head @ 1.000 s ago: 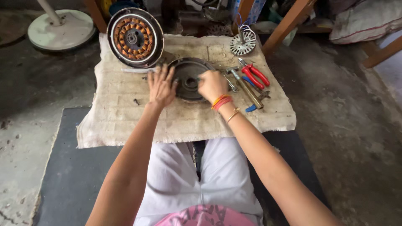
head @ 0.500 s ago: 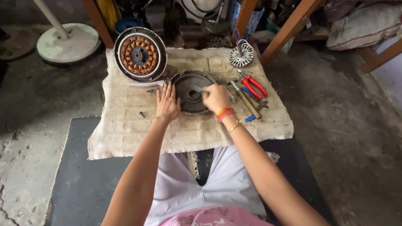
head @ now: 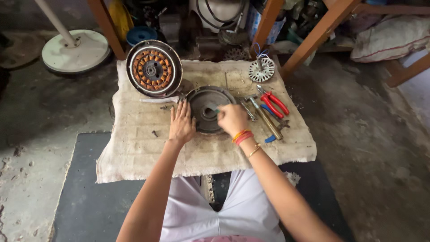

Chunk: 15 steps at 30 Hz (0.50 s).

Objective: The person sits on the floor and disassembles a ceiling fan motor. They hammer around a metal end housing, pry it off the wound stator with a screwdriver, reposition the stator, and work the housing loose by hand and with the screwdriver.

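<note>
Dark metal motor cover [head: 202, 99] lies mid-cloth [head: 134, 148]; our left hand [head: 181, 125] presses flat on its left rim, our right hand [head: 232, 119] pinches a small tool [head: 213, 109] at its hub.

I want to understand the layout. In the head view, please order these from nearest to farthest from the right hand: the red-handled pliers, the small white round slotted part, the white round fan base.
1. Red-handled pliers, just right of the right hand.
2. Small white round slotted part, at the cloth's far edge.
3. White round fan base, far left on the floor.
</note>
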Motion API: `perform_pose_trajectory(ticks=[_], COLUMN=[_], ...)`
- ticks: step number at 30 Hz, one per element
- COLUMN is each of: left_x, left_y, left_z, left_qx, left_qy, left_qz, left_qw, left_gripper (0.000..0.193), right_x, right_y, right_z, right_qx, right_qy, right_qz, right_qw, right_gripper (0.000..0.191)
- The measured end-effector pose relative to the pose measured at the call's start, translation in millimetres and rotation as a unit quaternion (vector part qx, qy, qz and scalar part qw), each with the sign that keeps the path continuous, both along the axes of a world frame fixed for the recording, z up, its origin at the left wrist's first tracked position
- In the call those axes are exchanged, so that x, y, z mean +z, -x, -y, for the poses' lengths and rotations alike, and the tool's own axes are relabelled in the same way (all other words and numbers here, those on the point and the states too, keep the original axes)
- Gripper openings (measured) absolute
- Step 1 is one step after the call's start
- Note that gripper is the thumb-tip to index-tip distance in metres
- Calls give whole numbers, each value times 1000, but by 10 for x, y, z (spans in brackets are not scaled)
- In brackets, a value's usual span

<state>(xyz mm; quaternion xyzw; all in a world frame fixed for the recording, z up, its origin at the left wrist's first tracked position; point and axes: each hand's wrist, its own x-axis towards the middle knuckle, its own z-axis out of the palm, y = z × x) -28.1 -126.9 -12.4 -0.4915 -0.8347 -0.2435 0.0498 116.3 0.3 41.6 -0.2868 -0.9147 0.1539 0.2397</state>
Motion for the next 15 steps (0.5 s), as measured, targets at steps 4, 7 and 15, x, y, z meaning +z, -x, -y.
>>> perform_pose_trajectory(ticks=[4,7,15], left_x=[10,9,-172], left_y=[-23,-40,-127], left_z=[-23,-7,53], left_qx=[15,2,-35], left_qy=[35,-9,-151], left_qz=[-35,29,147], left_qw=[999,1000,977], left_gripper=[71,74,81], right_x=[-68,-77,-236], right_y=[14,6,-75], right_z=[-67,-123,-88], right_qx=[16,14,41], right_qy=[1,10,15], right_qz=[-10,-30,6], right_qw=[1000,999,999], right_gripper=[27,28,29])
